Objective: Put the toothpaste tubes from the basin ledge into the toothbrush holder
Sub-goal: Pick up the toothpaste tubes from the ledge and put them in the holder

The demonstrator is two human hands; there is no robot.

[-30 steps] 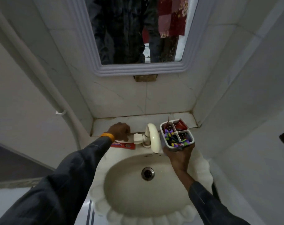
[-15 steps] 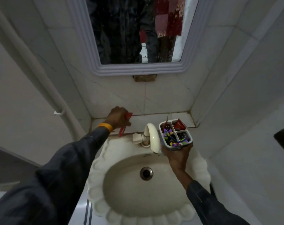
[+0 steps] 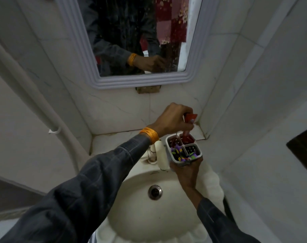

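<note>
Left hand (image 3: 173, 120) raised above the far side of the toothbrush holder (image 3: 184, 149), fingers curled tight around a red toothpaste tube (image 3: 190, 120) — held upright, flat crimped end poking out above the knuckles, lower end dipping into the holder's far-right compartment. Already red inside that compartment; impossible to tell whether the tube's tip touches the bottom. Orange bangle (image 3: 149, 134) at the wrist, dark sleeve (image 3: 96, 181) running back down to the lower left.

Right hand (image 3: 186, 170) cupped under the holder from the near side, fingers wrapped against its base and wall, keeping it lifted over the right rim of the basin (image 3: 207, 183). Holder white, squarish, split into four compartments: colourful toothbrush handles in purple, yellow and green crowded in the near-left one, dark contents in the far-left one, near-right one perforated at the bottom.

White tap (image 3: 160, 155) just left of the holder, partly hidden behind the left wrist. Steel drain (image 3: 155, 192) in the middle of the bowl. Tiled ledge (image 3: 114, 142) behind the basin, pale and stained at the corners. Mirror (image 3: 137, 35) in a white moulded frame on the wall above — reflection of the bangled hand near its bottom edge. White pipe (image 3: 44, 109) slanting down the left wall.
</note>
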